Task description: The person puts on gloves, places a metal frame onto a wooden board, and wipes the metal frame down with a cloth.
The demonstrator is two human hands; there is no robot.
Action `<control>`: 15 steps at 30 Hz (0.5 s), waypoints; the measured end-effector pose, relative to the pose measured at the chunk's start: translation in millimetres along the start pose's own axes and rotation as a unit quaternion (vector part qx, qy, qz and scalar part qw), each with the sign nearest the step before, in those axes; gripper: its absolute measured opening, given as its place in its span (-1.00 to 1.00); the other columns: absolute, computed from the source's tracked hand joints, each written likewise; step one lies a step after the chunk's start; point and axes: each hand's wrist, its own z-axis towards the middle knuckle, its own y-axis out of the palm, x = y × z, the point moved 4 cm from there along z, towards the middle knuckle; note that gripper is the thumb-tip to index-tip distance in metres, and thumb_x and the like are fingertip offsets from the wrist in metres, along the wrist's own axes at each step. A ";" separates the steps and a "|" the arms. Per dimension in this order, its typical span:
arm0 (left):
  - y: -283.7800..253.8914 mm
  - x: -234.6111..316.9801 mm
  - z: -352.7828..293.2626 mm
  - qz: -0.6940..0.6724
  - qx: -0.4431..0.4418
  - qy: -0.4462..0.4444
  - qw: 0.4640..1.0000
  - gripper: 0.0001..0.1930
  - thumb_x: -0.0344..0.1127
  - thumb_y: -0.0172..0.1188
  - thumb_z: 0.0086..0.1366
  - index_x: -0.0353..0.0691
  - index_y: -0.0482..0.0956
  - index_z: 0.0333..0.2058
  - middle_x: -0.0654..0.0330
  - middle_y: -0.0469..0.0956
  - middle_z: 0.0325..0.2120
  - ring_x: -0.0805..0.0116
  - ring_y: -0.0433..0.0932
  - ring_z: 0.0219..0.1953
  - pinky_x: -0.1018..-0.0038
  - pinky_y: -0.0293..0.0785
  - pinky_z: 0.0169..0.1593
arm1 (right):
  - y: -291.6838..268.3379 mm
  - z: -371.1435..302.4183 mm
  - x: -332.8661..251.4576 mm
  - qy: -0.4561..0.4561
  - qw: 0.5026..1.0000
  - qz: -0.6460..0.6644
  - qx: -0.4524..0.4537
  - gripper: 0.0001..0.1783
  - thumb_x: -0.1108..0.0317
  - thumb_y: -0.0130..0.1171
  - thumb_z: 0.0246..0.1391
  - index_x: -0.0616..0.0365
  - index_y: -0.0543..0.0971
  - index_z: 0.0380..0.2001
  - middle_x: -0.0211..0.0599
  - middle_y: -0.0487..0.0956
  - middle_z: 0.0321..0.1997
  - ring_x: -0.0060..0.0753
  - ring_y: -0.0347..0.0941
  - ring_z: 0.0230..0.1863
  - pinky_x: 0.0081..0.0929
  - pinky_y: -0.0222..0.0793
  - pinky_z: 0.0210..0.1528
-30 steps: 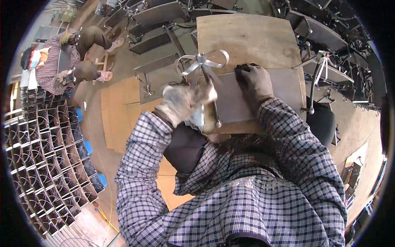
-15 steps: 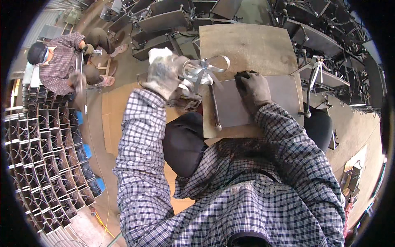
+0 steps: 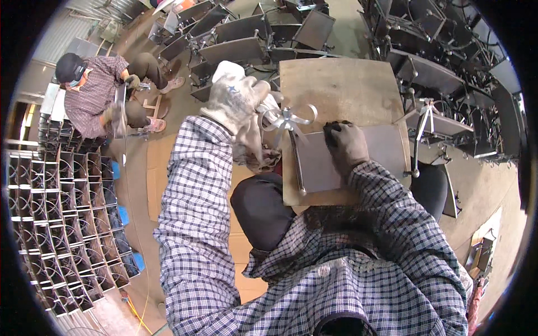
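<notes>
My left hand (image 3: 238, 103), in a pale work glove, is closed round a white cloth (image 3: 271, 106). The cloth lies against a silvery metal bow (image 3: 287, 119) with looped ribbons. This bow tops a dark curved rod at the left end of a grey metal panel (image 3: 319, 162). A second metal bow (image 3: 427, 109) stands on the rod at the panel's right end. My right hand (image 3: 348, 144), in a greyish glove with blackened fingers, presses on the panel, its fingers curled at the far edge. Under the panel is a wooden board (image 3: 342, 84) above my lap.
A crumpled rag (image 3: 260, 159) hangs beside my left knee (image 3: 263, 210). Similar dark panels (image 3: 232, 51) crowd the floor ahead and at right. Stacked metal frames (image 3: 64, 224) fill the left side. Another person (image 3: 98, 95) sits at the far left, handling a metal piece.
The whole view has shifted, so the board and panel appear lower. My left hand has turned slightly at the left bow, still with the cloth. My right hand stays on the panel.
</notes>
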 end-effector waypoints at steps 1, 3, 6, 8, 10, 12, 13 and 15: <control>-6.0 2.5 3.8 0.014 -0.022 -0.011 1.000 -0.83 -0.29 0.22 -0.02 -0.05 0.50 -0.39 0.13 0.50 -0.53 0.11 0.56 -0.34 0.20 0.42 -0.26 | -13.0 2.5 -1.5 0.004 1.000 -0.005 0.011 -0.77 0.37 0.07 -0.03 0.10 0.63 -0.29 -0.20 0.62 -0.26 -0.13 0.55 -0.17 -0.20 0.49 -0.10; 26.0 7.3 -9.6 0.140 -0.078 -0.003 0.987 -0.70 -0.31 0.21 -0.03 -0.05 0.55 -0.23 0.13 0.53 -0.43 0.14 0.56 -0.29 0.19 0.39 -0.32 | -17.0 4.1 -9.0 -0.010 0.999 0.000 0.046 -0.81 0.37 0.06 -0.02 0.12 0.62 -0.35 -0.14 0.62 -0.28 -0.07 0.55 -0.18 -0.16 0.49 -0.14; 77.2 52.3 -56.8 -0.009 -0.042 -0.026 0.999 -0.58 -0.15 0.19 0.16 -0.10 0.44 -0.01 0.09 0.51 -0.19 0.12 0.54 -0.12 0.30 0.46 -0.14 | -4.4 1.3 -9.6 0.034 0.999 -0.021 -0.002 -0.84 0.36 0.09 -0.08 0.10 0.60 -0.40 -0.12 0.62 -0.31 -0.02 0.54 -0.17 -0.14 0.50 -0.18; 107.4 79.4 -87.8 -0.113 -0.008 -0.043 0.993 -0.48 -0.04 0.18 0.28 -0.14 0.37 0.14 0.06 0.50 -0.02 0.11 0.52 -0.01 0.38 0.51 -0.03 | -9.4 -5.3 -13.5 0.003 1.000 0.015 -0.014 -0.83 0.35 0.11 -0.11 0.08 0.60 -0.39 -0.11 0.61 -0.30 -0.01 0.54 -0.17 -0.13 0.50 -0.19; 137.0 65.0 -109.6 -0.064 -0.122 -0.024 0.990 -0.53 -0.05 0.20 0.22 -0.05 0.44 0.08 0.07 0.54 -0.12 0.15 0.56 -0.11 0.37 0.51 -0.10 | 1.0 -18.2 -9.6 -0.003 0.999 0.039 0.010 -0.84 0.35 0.12 -0.12 0.06 0.60 -0.40 -0.12 0.61 -0.30 -0.02 0.54 -0.18 -0.13 0.49 -0.19; 125.7 41.0 -85.1 -0.045 -0.349 -0.022 0.936 -0.74 -0.09 0.14 0.21 0.01 0.60 -0.16 0.14 0.58 -0.39 0.21 0.59 -0.36 0.36 0.48 -0.31 | 9.0 -30.2 -2.4 0.009 0.999 0.033 0.027 -0.85 0.34 0.12 -0.13 0.05 0.60 -0.43 -0.14 0.61 -0.32 -0.02 0.54 -0.19 -0.12 0.48 -0.19; 65.9 28.4 -32.7 -0.012 -0.278 -0.078 0.957 -0.81 -0.15 -0.01 0.30 0.06 0.58 -0.38 0.30 0.57 -0.59 0.31 0.60 -0.45 0.30 0.47 -0.31 | 5.3 -33.8 0.8 0.026 0.999 0.019 0.020 -0.86 0.34 0.12 -0.14 0.05 0.60 -0.45 -0.14 0.61 -0.34 -0.01 0.54 -0.20 -0.12 0.48 -0.18; -18.7 23.5 -9.3 0.040 -0.024 0.067 0.997 -0.84 -0.12 0.09 0.19 -0.02 0.54 -0.41 0.31 0.54 -0.58 0.29 0.58 -0.41 0.32 0.48 -0.28 | -27.5 -24.5 -23.1 0.037 0.999 0.022 0.004 -0.87 0.33 0.14 -0.15 0.05 0.60 -0.47 -0.15 0.61 -0.35 0.01 0.54 -0.19 -0.13 0.47 -0.18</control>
